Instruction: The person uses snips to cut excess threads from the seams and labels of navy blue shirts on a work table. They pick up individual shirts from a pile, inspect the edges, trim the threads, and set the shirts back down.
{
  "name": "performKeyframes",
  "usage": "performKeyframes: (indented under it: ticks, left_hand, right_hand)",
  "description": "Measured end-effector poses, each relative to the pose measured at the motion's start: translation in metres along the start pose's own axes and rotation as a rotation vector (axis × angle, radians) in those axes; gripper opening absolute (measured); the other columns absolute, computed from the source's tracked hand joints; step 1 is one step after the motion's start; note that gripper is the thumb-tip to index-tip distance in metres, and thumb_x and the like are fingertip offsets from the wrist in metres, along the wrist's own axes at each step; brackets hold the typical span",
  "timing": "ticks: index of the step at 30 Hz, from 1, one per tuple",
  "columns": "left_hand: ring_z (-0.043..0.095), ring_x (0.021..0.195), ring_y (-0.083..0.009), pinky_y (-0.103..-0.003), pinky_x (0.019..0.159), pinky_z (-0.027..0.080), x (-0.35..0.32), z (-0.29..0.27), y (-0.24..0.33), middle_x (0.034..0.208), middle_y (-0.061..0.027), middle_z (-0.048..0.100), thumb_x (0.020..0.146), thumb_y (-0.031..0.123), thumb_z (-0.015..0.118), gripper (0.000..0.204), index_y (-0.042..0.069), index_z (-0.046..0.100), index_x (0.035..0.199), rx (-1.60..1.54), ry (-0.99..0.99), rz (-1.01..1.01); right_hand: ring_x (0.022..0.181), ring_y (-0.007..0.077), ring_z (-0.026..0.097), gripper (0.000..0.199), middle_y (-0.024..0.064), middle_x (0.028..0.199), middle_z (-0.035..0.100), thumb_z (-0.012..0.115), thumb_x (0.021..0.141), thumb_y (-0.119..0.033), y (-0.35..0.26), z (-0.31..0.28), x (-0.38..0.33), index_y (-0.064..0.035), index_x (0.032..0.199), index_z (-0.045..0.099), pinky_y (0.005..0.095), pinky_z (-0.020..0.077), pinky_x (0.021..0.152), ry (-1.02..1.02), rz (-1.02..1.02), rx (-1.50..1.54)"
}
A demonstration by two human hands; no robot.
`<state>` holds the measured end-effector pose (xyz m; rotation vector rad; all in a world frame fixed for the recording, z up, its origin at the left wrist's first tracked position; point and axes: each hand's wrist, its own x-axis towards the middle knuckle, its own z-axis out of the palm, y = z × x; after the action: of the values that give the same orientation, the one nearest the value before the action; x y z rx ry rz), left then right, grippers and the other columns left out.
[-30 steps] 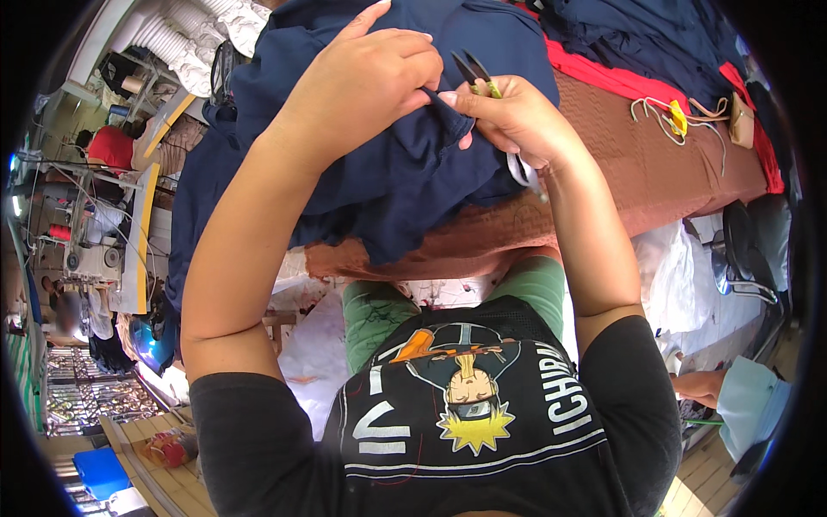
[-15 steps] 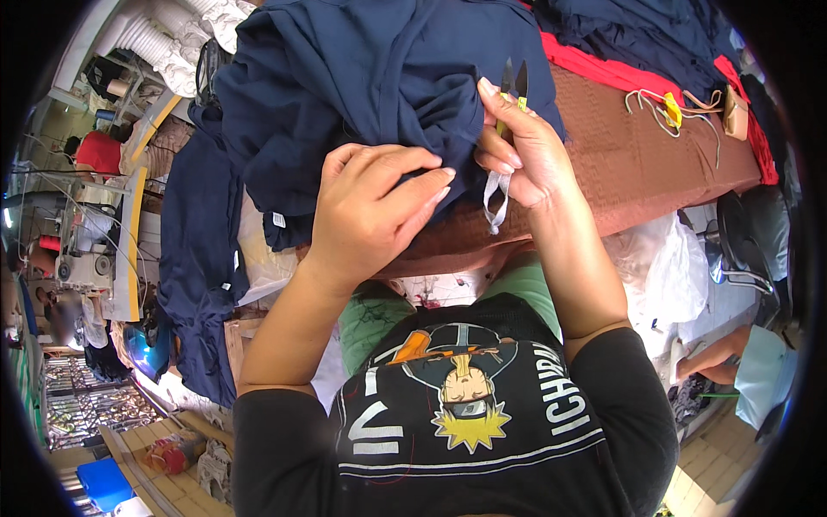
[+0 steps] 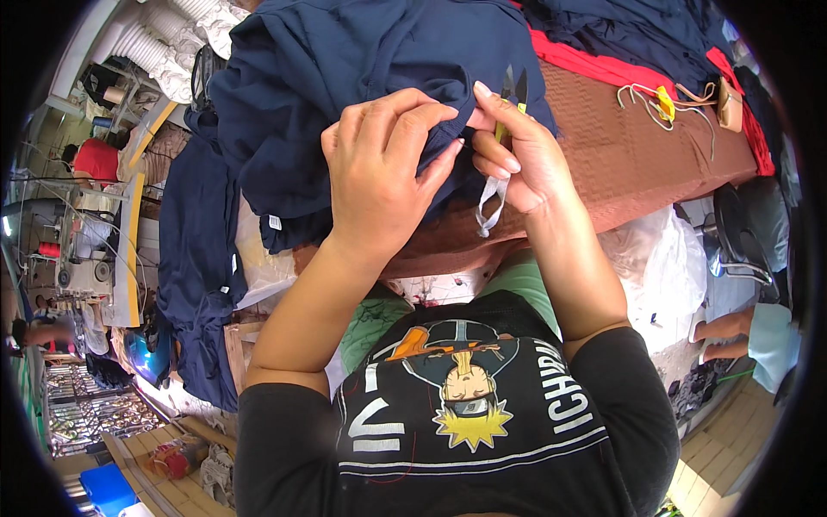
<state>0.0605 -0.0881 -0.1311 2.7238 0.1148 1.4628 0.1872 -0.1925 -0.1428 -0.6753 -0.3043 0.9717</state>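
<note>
A heap of navy blue garments (image 3: 319, 86) lies bunched on the brown cloth-covered table in front of me. My left hand (image 3: 383, 164) is closed on a fold of it, fingers curled over the fabric and thumb side toward my right hand. My right hand (image 3: 527, 159) holds a pair of thread snips (image 3: 521, 90) in the palm, their dark blades pointing away from me and bits of yellow handle showing. Its thumb and fingers also meet at the edge of the same navy cloth. From the snips hangs a pale ribbon loop (image 3: 491, 209), knotted at its lower end.
Brown cloth (image 3: 620, 146) covers the table. On it lie red fabric (image 3: 603, 69), more navy clothing (image 3: 637, 34) and a tan tag with cords (image 3: 730, 106). Navy garments (image 3: 198, 258) hang at left, near a sewing machine (image 3: 86, 271). Clear plastic (image 3: 659, 267) sits lower right; another person's legs (image 3: 724, 332) show beyond.
My left hand has moved up and closer to my right hand, now gripping a fold of the navy cloth. The right hand keeps the snips nearly in place.
</note>
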Motion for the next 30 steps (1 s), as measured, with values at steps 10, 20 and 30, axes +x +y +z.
performKeyframes:
  ticks: [10, 20, 30]
  left_hand:
    - [0.065, 0.09, -0.0194, -0.03, 0.086, 0.042, 0.009, -0.017, -0.002, 0.099, -0.0035, 0.071, 0.081, 0.011, 0.073, 0.022, 0.008, 0.069, 0.102, -0.37, -0.24, -0.109]
    - [0.065, 0.094, -0.0122, -0.026, 0.086, 0.049, 0.004, -0.014, 0.005, 0.104, -0.0092, 0.072, 0.084, 0.005, 0.069, 0.024, 0.003, 0.071, 0.108, -0.993, -0.165, -0.738]
    - [0.063, 0.094, -0.0095, -0.024, 0.087, 0.049, 0.003, -0.012, 0.007, 0.104, -0.0068, 0.071, 0.083, 0.001, 0.071, 0.026, -0.001, 0.07, 0.109, -0.603, -0.203, -0.507]
  right_hand:
    - [0.04, 0.003, 0.034, 0.017, -0.0007, 0.069, 0.057, 0.066, 0.092, -0.02, 0.003, -0.012, 0.005, -0.0052, 0.083, 0.062, 0.0207, 0.026, 0.038, -0.087, -0.094, -0.136]
    - [0.07, 0.0164, 0.061, 0.011, 0.0063, 0.084, 0.064, 0.076, 0.077, -0.004, 0.014, 0.001, -0.01, -0.0029, 0.088, 0.07, 0.0274, 0.0471, 0.063, -0.095, -1.04, -1.031]
    - [0.07, 0.0217, 0.061, 0.014, 0.0089, 0.076, 0.061, 0.073, 0.081, -0.008, -0.004, 0.007, -0.014, -0.0021, 0.09, 0.063, 0.0295, 0.0476, 0.063, -0.024, -0.983, -1.158]
